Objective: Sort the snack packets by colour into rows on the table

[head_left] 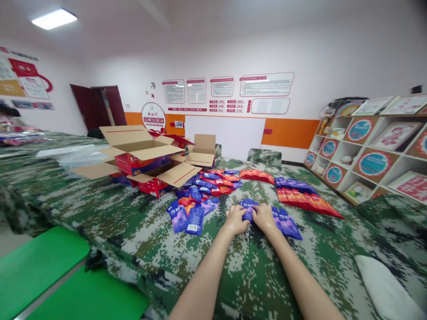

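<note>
My left hand (236, 219) and my right hand (264, 216) are on either side of a blue pouch (248, 214), fingers closed on its edges. It lies low over the table, at the left end of a row of overlapping blue pouches (287, 223). To the left, loose blue pouches (195, 218) lie in front of a mixed heap of blue and red pouches (213, 183). Beyond my hands is a fanned row of red pouches (256, 175). Farther right, a blue row (295, 185) sits behind a red row (305, 202).
Open cardboard boxes (143, 163) stand left of the heap, flaps spread. Clear plastic wrapping (75, 155) lies behind them. A camouflage cloth (143, 244) covers the table. Green stools (43, 253) are at lower left, a white cloth-like item (387, 284) at lower right, shelves (370, 155) at right.
</note>
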The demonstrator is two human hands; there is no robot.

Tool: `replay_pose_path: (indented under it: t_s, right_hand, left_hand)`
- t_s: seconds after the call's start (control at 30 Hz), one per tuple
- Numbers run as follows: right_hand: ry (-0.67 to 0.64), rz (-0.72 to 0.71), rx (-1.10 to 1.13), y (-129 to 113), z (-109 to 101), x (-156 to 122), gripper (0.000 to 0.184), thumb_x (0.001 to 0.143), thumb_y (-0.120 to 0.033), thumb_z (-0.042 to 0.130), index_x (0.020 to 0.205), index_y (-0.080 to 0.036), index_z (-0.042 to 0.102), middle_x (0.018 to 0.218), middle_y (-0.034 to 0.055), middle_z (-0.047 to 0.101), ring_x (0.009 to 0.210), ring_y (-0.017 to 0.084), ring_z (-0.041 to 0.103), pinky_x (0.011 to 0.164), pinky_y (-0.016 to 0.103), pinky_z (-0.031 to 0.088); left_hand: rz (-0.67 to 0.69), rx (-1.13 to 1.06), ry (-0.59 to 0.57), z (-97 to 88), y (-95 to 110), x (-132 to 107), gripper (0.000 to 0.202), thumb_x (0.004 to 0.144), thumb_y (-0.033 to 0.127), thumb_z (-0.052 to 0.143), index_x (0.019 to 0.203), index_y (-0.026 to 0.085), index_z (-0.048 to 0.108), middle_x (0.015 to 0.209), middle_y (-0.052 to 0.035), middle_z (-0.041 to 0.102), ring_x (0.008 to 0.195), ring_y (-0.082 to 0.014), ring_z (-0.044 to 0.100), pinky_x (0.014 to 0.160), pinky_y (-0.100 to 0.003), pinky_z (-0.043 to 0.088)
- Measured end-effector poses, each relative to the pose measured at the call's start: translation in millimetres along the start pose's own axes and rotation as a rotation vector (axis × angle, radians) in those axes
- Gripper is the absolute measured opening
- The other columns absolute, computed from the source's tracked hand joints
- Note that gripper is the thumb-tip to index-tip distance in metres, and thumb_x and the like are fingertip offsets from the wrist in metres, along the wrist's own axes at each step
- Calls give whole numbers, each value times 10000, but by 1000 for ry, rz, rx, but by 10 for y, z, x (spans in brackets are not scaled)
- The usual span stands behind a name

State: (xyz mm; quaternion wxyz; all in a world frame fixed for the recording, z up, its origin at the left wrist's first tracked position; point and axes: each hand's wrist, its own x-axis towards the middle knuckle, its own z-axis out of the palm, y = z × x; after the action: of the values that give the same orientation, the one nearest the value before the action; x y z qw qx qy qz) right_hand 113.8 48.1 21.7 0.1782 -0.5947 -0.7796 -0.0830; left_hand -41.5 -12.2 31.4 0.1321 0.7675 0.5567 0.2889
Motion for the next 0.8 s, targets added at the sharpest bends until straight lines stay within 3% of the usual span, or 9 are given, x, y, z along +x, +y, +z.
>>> replay_pose_path:
  t_s: [0.13, 0.23, 0.33, 0.5, 0.63, 0.8]
  right_hand:
    - [39, 12, -4, -80, -117, 36, 313, 798, -219, 425, 985, -109, 651, 849, 128, 603, 863, 229, 494, 799, 329, 285]
    - [115, -23, 77, -291, -210, 67, 332, 781, -170, 426, 1047, -96, 610, 910, 127, 596, 889, 221, 493, 824, 315, 294]
    - [85, -61, 250, -667, -261, 75, 330, 765, -141, 424, 1038, -109, 608, 906, 102, 614, 882, 195, 509, 812, 273, 318]
    - [-147, -79, 565, -1408, -234, -7, 355, 724, -145, 455, 1041, -130, 615, 785, 46, 652, 727, 151, 549, 679, 220, 360]
    - [-217, -84, 705, -1799, -167, -119, 279, 690, -118, 454, 888, -135, 649, 649, 9, 618, 582, 111, 494, 562, 199, 324]
    - [-235, -34, 791, -1972, -123, -196, 191, 636, -97, 461, 711, -141, 631, 573, -22, 565, 530, 94, 442, 512, 195, 294]
  left_hand:
    - [-9, 29, 13, -173, -30, -36, 527, 689, 370, 580, 1196, 265, 484, 1212, -47, 429, 1106, -249, 375, 927, -390, 341]
    - [-38, 108, 69, -454, -139, -125, 577, 698, 372, 577, 1243, 265, 421, 1192, -54, 424, 1103, -242, 377, 944, -369, 318]
    - [-146, 204, 84, -802, -323, -279, 643, 680, 404, 602, 1265, 265, 377, 1203, -69, 402, 1125, -260, 366, 950, -368, 295]
    - [-339, 322, -1, -1218, -657, -613, 800, 541, 526, 684, 1223, 229, 389, 1252, -112, 363, 1190, -334, 320, 973, -428, 244]
    - [-387, 366, -73, -1270, -795, -818, 803, 482, 584, 688, 1133, 174, 458, 1240, -156, 401, 1196, -358, 331, 975, -444, 241]
    - [-369, 349, -84, -1186, -799, -905, 797, 488, 579, 682, 1154, 204, 460, 1331, -148, 342, 1247, -347, 281, 994, -427, 235]
